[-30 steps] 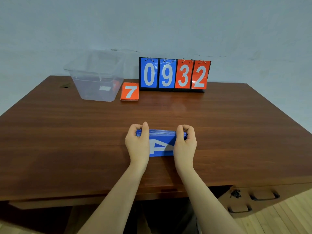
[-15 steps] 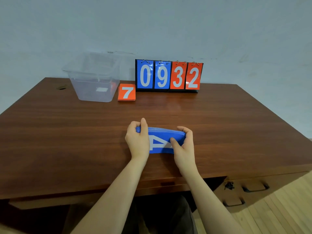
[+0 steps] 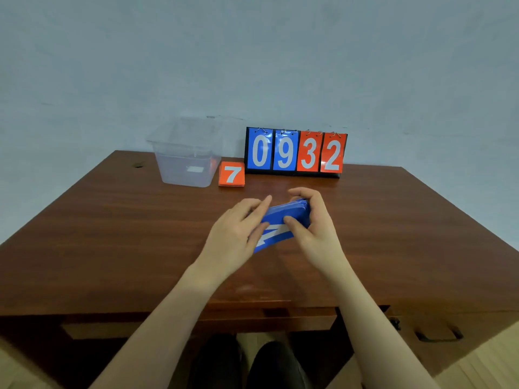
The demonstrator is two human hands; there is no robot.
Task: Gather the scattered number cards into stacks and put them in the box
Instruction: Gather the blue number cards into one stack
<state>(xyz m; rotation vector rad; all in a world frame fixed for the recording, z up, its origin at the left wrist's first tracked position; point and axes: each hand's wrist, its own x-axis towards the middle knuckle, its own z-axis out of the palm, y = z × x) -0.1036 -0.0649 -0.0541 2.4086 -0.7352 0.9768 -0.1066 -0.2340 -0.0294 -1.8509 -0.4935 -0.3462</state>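
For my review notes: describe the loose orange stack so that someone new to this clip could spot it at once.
Start at the upright scoreboard reading 0932 at the far edge of the wooden table. Left of it stands a clear plastic box. The orange stack lies flat between them, showing a white 7; it is the only orange number lying flat.

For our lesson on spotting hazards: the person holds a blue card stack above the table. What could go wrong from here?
1. The stack of blue number cards is tilted, gripped mainly by the right hand; the left hand looks loose, so cards may fan out or slip.
2. The clear plastic box looks light; dropping cards in could nudge it.
3. The orange 7 card pile could be knocked.
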